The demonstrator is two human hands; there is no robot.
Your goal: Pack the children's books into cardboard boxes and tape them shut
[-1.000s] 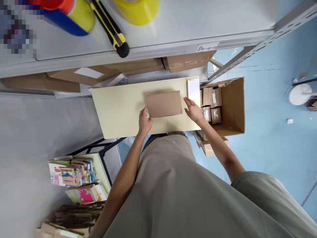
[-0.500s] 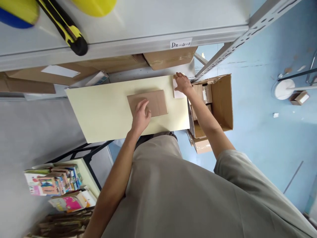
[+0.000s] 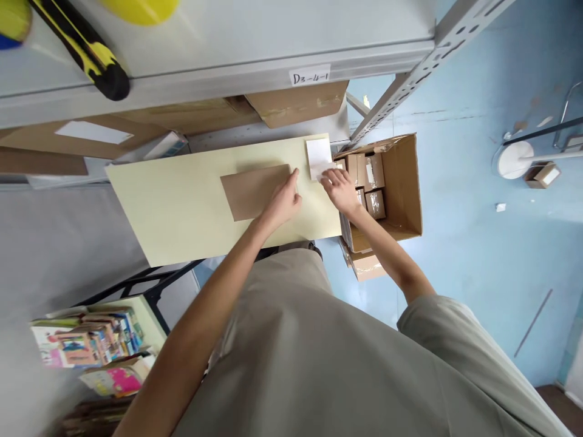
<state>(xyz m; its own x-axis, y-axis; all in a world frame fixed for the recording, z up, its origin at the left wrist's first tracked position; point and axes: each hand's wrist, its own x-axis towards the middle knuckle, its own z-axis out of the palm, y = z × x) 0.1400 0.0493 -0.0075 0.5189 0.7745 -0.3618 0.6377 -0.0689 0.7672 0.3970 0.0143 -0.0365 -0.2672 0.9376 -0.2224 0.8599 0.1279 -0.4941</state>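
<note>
Right hand (image 3: 337,189) back from table's 1 o'clock corner, fingertips pinching white slip (image 3: 317,158). Left hand (image 3: 283,203) slid to flat carton's (image 3: 255,191) 3 o'clock edge, open, pressing.

Left hand (image 3: 283,203) on cardboard (image 3: 252,192), right hand (image 3: 336,187) (fingertips) on label (image 3: 318,158)

Flat brown cardboard piece (image 3: 252,191): matt, lightly fibrous. Beneath it, pale yellow tabletop (image 3: 182,206): smooth laminate (faint sheen). Right of the cardboard, small white paper slip (image 3: 317,156): matt. Above the tabletop, grey painted metal shelf (image 3: 255,48): smooth, semi-gloss.
</note>
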